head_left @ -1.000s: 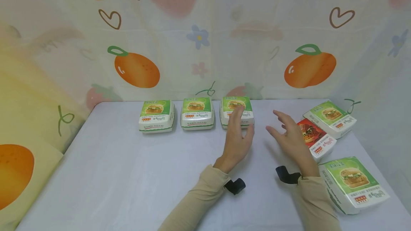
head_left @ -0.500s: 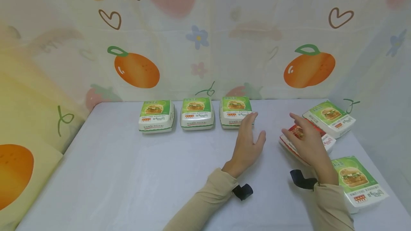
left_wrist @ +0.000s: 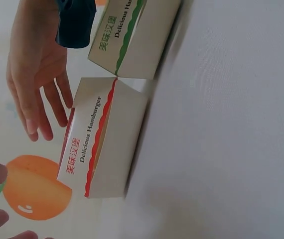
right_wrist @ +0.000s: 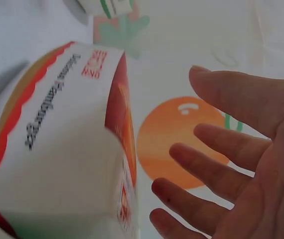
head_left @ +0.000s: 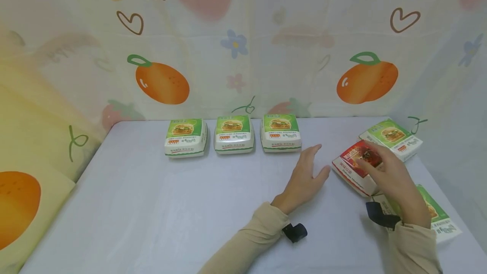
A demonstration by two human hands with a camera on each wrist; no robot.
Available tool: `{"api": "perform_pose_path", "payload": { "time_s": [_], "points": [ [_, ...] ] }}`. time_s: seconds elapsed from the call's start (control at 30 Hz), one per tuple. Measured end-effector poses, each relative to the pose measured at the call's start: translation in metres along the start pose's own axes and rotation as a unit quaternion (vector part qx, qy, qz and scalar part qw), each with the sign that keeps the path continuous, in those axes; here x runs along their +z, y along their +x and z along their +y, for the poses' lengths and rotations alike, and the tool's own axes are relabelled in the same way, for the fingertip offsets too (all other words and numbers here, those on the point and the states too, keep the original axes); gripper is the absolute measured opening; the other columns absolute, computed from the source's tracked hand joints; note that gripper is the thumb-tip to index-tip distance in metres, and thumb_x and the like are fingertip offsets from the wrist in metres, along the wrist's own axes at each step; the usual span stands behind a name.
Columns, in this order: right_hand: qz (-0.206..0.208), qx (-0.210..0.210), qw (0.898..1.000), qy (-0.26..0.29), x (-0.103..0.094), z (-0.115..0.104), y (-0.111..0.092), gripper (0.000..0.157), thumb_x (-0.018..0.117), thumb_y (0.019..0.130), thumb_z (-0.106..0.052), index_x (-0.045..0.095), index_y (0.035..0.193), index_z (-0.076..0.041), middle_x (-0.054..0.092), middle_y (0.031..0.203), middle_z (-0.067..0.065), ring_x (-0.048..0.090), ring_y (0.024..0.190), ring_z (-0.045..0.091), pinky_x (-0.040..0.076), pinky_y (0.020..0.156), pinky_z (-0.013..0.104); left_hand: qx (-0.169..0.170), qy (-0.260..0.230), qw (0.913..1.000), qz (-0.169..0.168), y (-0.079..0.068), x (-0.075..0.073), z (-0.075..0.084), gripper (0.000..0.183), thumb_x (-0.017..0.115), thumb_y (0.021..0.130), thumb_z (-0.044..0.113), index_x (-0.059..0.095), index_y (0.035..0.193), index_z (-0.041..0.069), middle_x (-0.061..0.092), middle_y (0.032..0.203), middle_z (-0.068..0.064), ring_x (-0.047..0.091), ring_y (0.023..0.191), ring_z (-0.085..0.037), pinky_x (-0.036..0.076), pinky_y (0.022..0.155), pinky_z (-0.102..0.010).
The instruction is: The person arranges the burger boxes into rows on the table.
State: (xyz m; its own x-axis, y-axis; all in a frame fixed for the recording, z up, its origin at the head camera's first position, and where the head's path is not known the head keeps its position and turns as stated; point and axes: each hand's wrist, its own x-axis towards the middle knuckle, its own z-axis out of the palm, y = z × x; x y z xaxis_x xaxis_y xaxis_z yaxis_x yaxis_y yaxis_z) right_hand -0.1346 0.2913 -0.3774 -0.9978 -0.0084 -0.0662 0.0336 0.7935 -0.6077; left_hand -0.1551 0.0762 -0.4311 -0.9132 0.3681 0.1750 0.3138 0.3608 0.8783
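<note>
A red-topped hamburger box [head_left: 351, 176] lies turned at an angle on the right of the white table. Above its right part hovers my right hand [head_left: 399, 183], fingers spread and relaxed; in the right wrist view these fingers are apart from the box [right_wrist: 67, 134]. My left hand [head_left: 302, 181] is held over the table left of the red box, its fingers loosely extended and holding nothing. One green hamburger box [head_left: 393, 134] sits just behind the red one. Another green box [head_left: 445, 225] at the front right is partly hidden by my right hand and wrist.
Three green hamburger boxes stand in a spaced row along the table's back: left box [head_left: 185, 138], middle box [head_left: 233, 134], right box [head_left: 280, 133]. A printed cloth [head_left: 262, 71] hangs behind the table [head_left: 133, 206]. Black wrist pieces [head_left: 294, 232] stick out at both cuffs.
Both hands have moved right and a little toward the front. The right hand has passed over the red box, uncovering its left part. The boxes have stayed where they were.
</note>
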Motion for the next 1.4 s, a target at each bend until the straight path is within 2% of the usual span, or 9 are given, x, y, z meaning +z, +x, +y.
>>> {"api": "perform_pose_path", "payload": {
  "time_s": [0.17,0.27,0.43,0.6,0.73,1.03,1.2,1.4],
  "points": [
    [-0.003,-0.001,1.000,-0.010,-0.005,0.010,-0.001,0.073,0.054,0.101,-0.041,0.026,0.154,0.002,0.033,0.148,0.036,0.040,0.116,0.049,0.042,0.090,0.068,-0.030,-0.008,0.9988,-0.037,0.000,0.008,0.000,0.060,0.052,0.100,0.033,0.031,0.155,0.020,0.036,0.157,-0.001,0.042,0.142,-0.017,0.039,0.116,-0.039],
    [-0.009,-0.006,1.000,-0.010,-0.007,0.015,0.000,0.071,0.051,0.103,-0.038,0.026,0.152,0.006,0.032,0.147,0.039,0.037,0.121,0.052,0.037,0.095,0.072,-0.039,-0.009,0.9977,-0.055,-0.001,0.013,0.000,0.060,0.051,0.101,0.036,0.030,0.155,0.022,0.036,0.157,-0.001,0.044,0.140,-0.017,0.040,0.115,-0.039],
    [-0.022,-0.015,1.000,-0.011,-0.007,0.022,0.001,0.070,0.050,0.104,-0.032,0.023,0.150,0.012,0.028,0.146,0.043,0.029,0.129,0.058,0.030,0.100,0.075,-0.045,0.000,0.9960,-0.078,-0.002,0.021,-0.001,0.061,0.050,0.101,0.042,0.029,0.155,0.023,0.036,0.157,-0.001,0.039,0.143,-0.015,0.038,0.116,-0.037],
    [-0.033,-0.012,0.999,-0.013,-0.006,0.026,0.001,0.070,0.051,0.103,-0.030,0.022,0.149,0.014,0.027,0.145,0.044,0.033,0.124,0.055,0.033,0.098,0.074,-0.054,0.012,0.9950,-0.084,-0.004,0.025,-0.001,0.061,0.050,0.100,0.043,0.030,0.155,0.024,0.038,0.155,-0.001,0.039,0.143,-0.015,0.038,0.116,-0.035],
    [-0.049,0.000,0.999,-0.009,-0.005,0.026,0.000,0.069,0.048,0.104,-0.031,0.020,0.150,0.014,0.025,0.146,0.044,0.032,0.127,0.058,0.032,0.100,0.074,-0.066,0.018,0.9938,-0.087,-0.005,0.024,-0.001,0.063,0.051,0.100,0.044,0.030,0.155,0.023,0.038,0.155,-0.001,0.039,0.143,-0.014,0.039,0.115,-0.034],
    [-0.090,0.075,0.993,0.018,-0.003,0.023,0.001,0.091,0.048,0.100,-0.053,0.006,0.156,0.006,0.011,0.154,0.042,0.024,0.133,0.063,0.032,0.103,0.075,-0.081,0.020,0.9921,-0.094,-0.005,0.022,-0.006,0.064,0.052,0.099,0.045,0.030,0.155,0.021,0.037,0.156,-0.003,0.037,0.145,-0.016,0.038,0.116,-0.036],
    [-0.125,0.103,0.987,0.019,-0.003,0.024,0.002,0.097,0.048,0.097,-0.058,0.001,0.156,0.003,0.011,0.154,0.042,0.022,0.132,0.062,0.032,0.103,0.076,-0.084,0.022,0.9908,-0.104,-0.005,0.023,-0.008,0.066,0.053,0.098,0.045,0.029,0.155,0.021,0.039,0.154,-0.002,0.042,0.139,-0.012,0.040,0.114,-0.033],
    [-0.135,0.085,0.987,0.020,-0.002,0.021,0.002,0.095,0.050,0.097,-0.056,0.004,0.157,0.002,0.014,0.155,0.040,0.026,0.131,0.062,0.037,0.100,0.074,-0.097,0.019,0.9895,-0.105,-0.007,0.018,-0.006,0.069,0.055,0.098,0.046,0.028,0.156,0.021,0.038,0.155,-0.002,0.041,0.140,-0.012,0.040,0.114,-0.033]
  ]
}}
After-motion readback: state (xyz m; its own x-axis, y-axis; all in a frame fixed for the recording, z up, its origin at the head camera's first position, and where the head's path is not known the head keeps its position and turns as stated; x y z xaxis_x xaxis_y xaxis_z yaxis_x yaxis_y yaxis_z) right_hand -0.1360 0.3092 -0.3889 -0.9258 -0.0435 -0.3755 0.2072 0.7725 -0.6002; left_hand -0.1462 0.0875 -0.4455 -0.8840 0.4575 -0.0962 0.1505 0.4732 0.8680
